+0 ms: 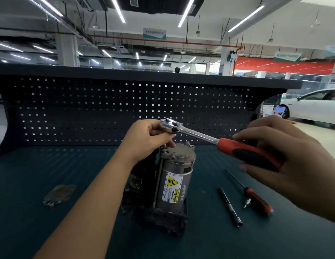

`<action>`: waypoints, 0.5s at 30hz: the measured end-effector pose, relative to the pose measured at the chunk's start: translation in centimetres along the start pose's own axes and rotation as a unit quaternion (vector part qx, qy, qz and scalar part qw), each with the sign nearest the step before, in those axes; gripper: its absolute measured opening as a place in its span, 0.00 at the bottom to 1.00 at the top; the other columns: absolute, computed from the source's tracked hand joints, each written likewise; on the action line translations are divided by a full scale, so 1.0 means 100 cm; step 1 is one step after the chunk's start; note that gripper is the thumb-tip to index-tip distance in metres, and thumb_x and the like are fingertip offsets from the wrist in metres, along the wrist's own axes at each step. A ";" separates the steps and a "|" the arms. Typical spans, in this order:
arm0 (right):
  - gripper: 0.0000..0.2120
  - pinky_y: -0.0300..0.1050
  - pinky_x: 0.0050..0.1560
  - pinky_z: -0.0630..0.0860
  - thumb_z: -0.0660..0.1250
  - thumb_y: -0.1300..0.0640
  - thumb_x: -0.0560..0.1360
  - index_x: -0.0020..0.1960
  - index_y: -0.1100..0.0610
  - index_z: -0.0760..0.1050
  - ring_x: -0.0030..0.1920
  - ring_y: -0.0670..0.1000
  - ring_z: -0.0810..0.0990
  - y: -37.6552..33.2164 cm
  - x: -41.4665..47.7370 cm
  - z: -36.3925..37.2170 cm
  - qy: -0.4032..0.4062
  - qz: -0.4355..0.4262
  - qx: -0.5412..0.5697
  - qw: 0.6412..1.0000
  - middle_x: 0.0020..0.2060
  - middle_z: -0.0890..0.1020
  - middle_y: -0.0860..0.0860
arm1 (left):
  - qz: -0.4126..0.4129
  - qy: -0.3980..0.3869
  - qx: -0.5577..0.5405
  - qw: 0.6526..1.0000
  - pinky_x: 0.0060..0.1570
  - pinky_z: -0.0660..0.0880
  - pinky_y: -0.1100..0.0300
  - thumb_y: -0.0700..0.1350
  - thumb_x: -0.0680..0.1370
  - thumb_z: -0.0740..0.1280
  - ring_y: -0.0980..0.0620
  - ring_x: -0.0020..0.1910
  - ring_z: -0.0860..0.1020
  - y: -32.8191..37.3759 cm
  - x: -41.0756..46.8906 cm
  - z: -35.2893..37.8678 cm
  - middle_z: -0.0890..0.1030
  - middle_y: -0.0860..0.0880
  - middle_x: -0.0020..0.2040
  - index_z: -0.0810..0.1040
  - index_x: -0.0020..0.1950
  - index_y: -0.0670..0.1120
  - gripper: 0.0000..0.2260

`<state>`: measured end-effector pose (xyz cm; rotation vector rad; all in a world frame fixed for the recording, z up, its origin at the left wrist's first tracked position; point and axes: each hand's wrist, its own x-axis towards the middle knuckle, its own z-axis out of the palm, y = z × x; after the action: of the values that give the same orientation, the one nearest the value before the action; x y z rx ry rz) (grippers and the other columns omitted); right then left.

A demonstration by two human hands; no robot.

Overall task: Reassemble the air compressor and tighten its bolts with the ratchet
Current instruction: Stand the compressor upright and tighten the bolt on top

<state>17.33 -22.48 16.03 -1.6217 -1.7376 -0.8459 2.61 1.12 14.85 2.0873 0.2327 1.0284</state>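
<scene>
On the dark bench mat [41, 230] straight ahead of you, the air compressor [175, 176] stands upright, its silver cylinder with the yellow warning label rising from a black base. Just above its top cap, near the left edge, you hold the ratchet [198, 134]. Your left hand [150, 137] is curled around the chrome head, with the fingertips pinched beneath it; what sits under the head is hidden by your fingers. Your right hand [286, 156] wraps the red-and-black handle, fingers over the top and thumb below. To the compressor's right, a slim extension bar [230, 207] and a red-handled screwdriver [256, 199] lie on the mat, close together. A grey, crumpled scrap [59, 195] lies well off to the left. Behind everything stands a dark pegboard [88, 113].
</scene>
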 end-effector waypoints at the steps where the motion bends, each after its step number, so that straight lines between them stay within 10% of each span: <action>1: 0.17 0.31 0.47 0.69 0.75 0.53 0.66 0.54 0.50 0.77 0.44 0.42 0.73 -0.006 -0.003 0.000 0.032 -0.013 0.013 0.999 0.48 0.77 0.48 | 0.003 0.003 -0.001 1.000 0.40 0.75 0.69 0.39 0.75 0.69 0.56 0.39 0.83 0.000 0.000 0.001 0.85 0.51 0.36 0.81 0.44 0.49 0.05; 12: 0.14 0.36 0.52 0.73 0.72 0.43 0.69 0.50 0.50 0.79 0.50 0.46 0.80 -0.049 -0.002 0.042 0.184 -0.077 0.238 0.951 0.48 0.81 0.49 | -0.011 0.036 -0.028 0.999 0.39 0.75 0.71 0.43 0.69 0.75 0.57 0.38 0.83 -0.004 0.003 0.004 0.85 0.51 0.36 0.83 0.40 0.51 0.04; 15: 0.15 0.41 0.50 0.79 0.76 0.46 0.64 0.48 0.49 0.82 0.50 0.53 0.83 -0.034 -0.005 0.063 0.283 0.123 0.507 0.805 0.48 0.85 0.49 | -0.030 0.006 -0.060 0.998 0.38 0.75 0.71 0.45 0.69 0.73 0.55 0.38 0.84 -0.002 0.001 0.001 0.85 0.50 0.36 0.82 0.42 0.48 0.04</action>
<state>13.91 -17.97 11.63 -0.7117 -1.1421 -0.1305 2.77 1.23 14.72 1.9554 0.2331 0.9959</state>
